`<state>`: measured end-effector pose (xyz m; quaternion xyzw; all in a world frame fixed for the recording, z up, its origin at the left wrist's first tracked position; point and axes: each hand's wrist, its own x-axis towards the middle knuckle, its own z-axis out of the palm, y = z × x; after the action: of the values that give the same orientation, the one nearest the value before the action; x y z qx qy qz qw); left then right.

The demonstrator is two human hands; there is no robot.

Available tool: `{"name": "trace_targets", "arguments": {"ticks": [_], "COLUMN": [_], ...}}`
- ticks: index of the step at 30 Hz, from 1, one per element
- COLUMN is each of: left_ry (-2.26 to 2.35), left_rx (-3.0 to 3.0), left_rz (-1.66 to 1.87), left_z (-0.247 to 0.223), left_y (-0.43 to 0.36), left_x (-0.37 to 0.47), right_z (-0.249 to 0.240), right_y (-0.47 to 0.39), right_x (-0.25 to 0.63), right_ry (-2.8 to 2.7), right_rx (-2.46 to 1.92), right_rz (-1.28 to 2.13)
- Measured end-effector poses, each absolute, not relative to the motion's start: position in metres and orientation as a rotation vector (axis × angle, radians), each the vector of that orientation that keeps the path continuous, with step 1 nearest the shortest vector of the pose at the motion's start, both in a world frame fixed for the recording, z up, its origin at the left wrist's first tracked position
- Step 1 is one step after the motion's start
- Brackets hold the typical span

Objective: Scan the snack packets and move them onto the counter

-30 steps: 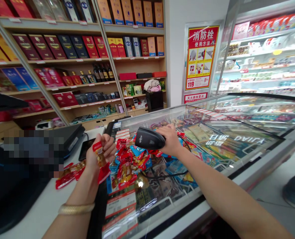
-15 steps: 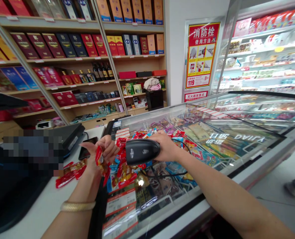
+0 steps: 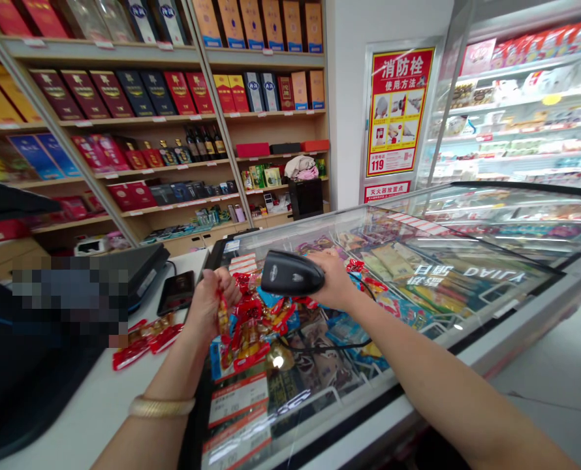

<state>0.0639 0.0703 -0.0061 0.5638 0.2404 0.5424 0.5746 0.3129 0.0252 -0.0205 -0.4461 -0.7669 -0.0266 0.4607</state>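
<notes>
In my right hand (image 3: pixel 333 277) is a black barcode scanner (image 3: pixel 290 273), its head pointing left above the freezer's glass top. The scanner's black cable loops beneath my forearm. My left hand (image 3: pixel 213 297) is closed on a small red snack packet (image 3: pixel 223 320) with yellowish contents, at the left edge of the freezer. A pile of red and blue snack packets (image 3: pixel 251 329) lies on the glass just right of that hand and under the scanner. Several more red packets (image 3: pixel 146 339) rest on the white counter to the left.
The glass-topped freezer (image 3: pixel 329 450) holds packaged goods and stretches away to the right. A black phone (image 3: pixel 176 292) lies on the counter (image 3: pixel 92 391), beside a dark screened device (image 3: pixel 6 365). Shelves of boxes and bottles stand behind; a lit cooler (image 3: pixel 520 117) is at right.
My left hand has moved slightly right with its packet, thumb now folded in, leaving the phone in fuller view. The scanner has shifted a little up and to the right.
</notes>
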Motion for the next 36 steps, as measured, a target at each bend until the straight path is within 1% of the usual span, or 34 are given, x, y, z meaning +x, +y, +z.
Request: {"name": "trace_targets", "arguments": {"ticks": [4, 6, 9, 11, 14, 16, 18, 20, 23, 27, 31, 33, 36], "left_ry": [1.053, 1.261, 1.500, 1.560, 1.449, 1.377, 1.417, 1.551, 1.830, 2.230, 2.282, 2.272, 2.252], "left_rx": [1.482, 1.638, 1.868, 1.939, 1.919, 1.923, 2.004, 2.144, 2.283, 2.209, 2.250, 2.297, 2.351], "left_rz": [1.502, 1.491, 1.360, 1.322, 1.415, 1.503, 1.523, 1.428, 1.166, 0.703, 0.354, 0.260, 0.208], "left_z": [0.000, 0.005, 0.012, 0.013, 0.010, 0.006, 0.001, -0.002, -0.008, -0.025, -0.042, -0.045, -0.043], "left_y": [0.075, 0.083, 0.097, 0.104, 0.108, 0.106, 0.103, 0.099, 0.095, 0.089, 0.082, 0.078, 0.073], "left_x": [0.087, 0.100, 0.115, 0.121, 0.119, 0.107, 0.084, 0.053, -0.002, -0.062, -0.082, -0.081, -0.074], "right_z": [-0.023, -0.025, -0.027, -0.028, -0.030, -0.031, -0.032, -0.034, -0.036, -0.036, -0.035, -0.036, -0.037], "right_y": [0.034, 0.038, 0.041, 0.043, 0.044, 0.045, 0.046, 0.047, 0.048, 0.047, 0.045, 0.045, 0.046], "right_x": [0.327, 0.331, 0.335, 0.336, 0.337, 0.338, 0.338, 0.339, 0.338, 0.335, 0.332, 0.331, 0.331], "right_ry": [-1.664, -1.604, -1.579, -1.578, -1.586, -1.599, -1.604, -1.596, -1.592, -1.616, -1.651, -1.664, -1.673], "right_rx": [-1.270, -1.330, -1.388, -1.410, -1.434, -1.444, -1.445, -1.439, -1.428, -1.424, -1.417, -1.406, -1.388], "right_rz": [-0.222, -0.259, -0.274, -0.274, -0.267, -0.261, -0.261, -0.268, -0.278, -0.282, -0.284, -0.288, -0.291]}}
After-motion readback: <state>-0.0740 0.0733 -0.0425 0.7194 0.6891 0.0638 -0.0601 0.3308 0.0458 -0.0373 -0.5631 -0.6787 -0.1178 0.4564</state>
